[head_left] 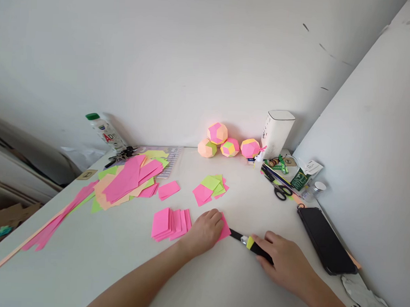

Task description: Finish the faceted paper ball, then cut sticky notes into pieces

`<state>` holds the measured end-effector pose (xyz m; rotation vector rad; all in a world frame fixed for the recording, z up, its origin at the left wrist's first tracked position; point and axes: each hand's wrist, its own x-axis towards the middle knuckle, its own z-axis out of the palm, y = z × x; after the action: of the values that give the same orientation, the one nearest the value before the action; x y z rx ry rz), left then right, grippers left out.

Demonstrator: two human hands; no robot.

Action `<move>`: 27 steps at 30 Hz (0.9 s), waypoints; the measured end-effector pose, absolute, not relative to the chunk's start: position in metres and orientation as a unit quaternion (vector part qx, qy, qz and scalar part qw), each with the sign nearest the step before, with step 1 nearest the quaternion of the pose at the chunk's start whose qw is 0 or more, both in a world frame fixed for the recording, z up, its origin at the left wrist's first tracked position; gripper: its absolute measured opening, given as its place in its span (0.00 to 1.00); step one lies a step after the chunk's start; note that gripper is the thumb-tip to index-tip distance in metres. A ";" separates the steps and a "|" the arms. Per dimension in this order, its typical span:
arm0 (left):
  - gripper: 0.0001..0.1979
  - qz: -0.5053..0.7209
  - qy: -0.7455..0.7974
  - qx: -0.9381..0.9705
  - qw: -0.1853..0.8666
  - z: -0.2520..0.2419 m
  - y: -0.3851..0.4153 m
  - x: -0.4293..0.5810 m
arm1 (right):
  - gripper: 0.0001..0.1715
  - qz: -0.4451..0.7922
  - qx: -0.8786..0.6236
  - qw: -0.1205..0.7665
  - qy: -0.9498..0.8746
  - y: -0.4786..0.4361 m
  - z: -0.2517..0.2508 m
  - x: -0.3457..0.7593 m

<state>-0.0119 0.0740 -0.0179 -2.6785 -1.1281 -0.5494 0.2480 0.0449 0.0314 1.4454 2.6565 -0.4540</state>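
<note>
My left hand [205,230] rests knuckles-up on a pink paper piece [225,229] on the white table [117,254], its fingers curled down onto the sheet. My right hand [285,261] is wrapped round a black utility knife with a yellow slider [250,242]; the blade end points left at the pink piece's edge. A fanned stack of pink paper squares [171,223] lies just left of my left hand. Farther back sit a small pile of pink and green squares [210,187] and a lone pink piece [168,189].
A heap of pink, green and peach sheets [130,179] and long strips [49,230] covers the left side. Paper balls [226,143], a white container [276,132], scissors [280,190], a bottle [106,132], keys [122,154] stand at the back. A black phone [326,240] lies right.
</note>
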 end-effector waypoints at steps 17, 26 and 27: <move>0.14 -0.151 -0.394 -0.903 0.086 -0.015 0.073 -0.011 | 0.26 -0.103 0.476 0.035 0.873 0.046 0.033 0.248; 0.14 -0.148 -0.397 -0.900 0.100 -0.017 0.073 -0.011 | 0.25 -0.084 0.490 0.008 0.868 0.044 0.026 0.237; 0.14 -0.147 -0.395 -0.901 0.104 -0.017 0.073 -0.011 | 0.25 -0.084 0.492 0.003 0.867 0.044 0.026 0.236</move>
<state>-0.0112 0.0734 -0.0173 -2.6567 -1.1658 -0.4343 0.2356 0.0443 0.0256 1.5421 2.7176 -0.2624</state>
